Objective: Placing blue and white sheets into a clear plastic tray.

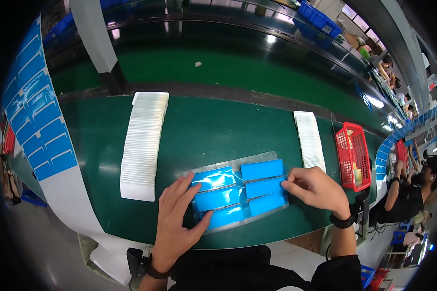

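Note:
A clear plastic sheet [264,156] bearing several glossy blue rectangles in two columns lies slightly tilted on the green table in front of me. My left hand [177,213] rests on its left edge with the fingers spread, the fingertips touching the blue rectangles of the left column. At the opposite side, my right hand [318,188] is closed, thumb and index finger pinched at the right end of the middle blue rectangle [264,187] in the right column. Its other fingers are curled in. Light glares off the left column.
Long overlapping rows of white cards stand at left [143,145] and right [310,140] on the table [218,131]. A red basket [353,155] is at the right edge. A strip of blue rectangles on white backing [43,121] hangs at far left. A co-worker [412,189] sits at right.

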Motion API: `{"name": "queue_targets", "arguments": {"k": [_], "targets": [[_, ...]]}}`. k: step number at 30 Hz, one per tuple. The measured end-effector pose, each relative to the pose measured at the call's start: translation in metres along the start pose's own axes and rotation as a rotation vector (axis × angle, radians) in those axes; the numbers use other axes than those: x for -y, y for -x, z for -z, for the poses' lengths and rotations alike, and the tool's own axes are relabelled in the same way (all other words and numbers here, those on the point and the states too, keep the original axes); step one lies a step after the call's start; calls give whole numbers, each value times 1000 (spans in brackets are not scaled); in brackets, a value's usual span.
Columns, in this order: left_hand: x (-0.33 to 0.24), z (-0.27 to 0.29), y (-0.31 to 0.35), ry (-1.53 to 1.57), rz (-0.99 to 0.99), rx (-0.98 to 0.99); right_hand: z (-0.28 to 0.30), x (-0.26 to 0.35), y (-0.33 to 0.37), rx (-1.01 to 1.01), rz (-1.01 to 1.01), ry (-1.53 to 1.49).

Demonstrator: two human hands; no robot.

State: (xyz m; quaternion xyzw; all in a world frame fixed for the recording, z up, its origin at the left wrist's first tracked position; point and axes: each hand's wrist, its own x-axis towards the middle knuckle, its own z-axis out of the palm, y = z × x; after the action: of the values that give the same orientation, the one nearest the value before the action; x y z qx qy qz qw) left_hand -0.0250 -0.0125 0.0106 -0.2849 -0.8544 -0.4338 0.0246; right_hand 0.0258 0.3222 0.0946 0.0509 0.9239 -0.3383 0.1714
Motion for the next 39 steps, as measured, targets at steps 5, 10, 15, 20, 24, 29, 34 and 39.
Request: {"name": "queue_targets", "arguments": {"k": [5,10,15,20,24,29,34,39], "targets": [[3,0,-1,-6,-55,-13,15,35,3,-58,95,22],[3,3,2,58,-12,15,33,94,-9,-14,307,64],[0,8,7,372,145,-10,38,156,-19,15,753,75],[4,3,6,617,174,-126,88,168,-61,-16,824,-3],[9,7,9,713,185,-130,161,134,-109,-209,512,196],[1,9,12,656,180,-119,207,49,-111,-439,-37,582],[-11,28,20,410,192,-158,167,2,-33,-285,208,587],[10,70,15,-187,47,-272,70,17,59,-54,145,604]]}}
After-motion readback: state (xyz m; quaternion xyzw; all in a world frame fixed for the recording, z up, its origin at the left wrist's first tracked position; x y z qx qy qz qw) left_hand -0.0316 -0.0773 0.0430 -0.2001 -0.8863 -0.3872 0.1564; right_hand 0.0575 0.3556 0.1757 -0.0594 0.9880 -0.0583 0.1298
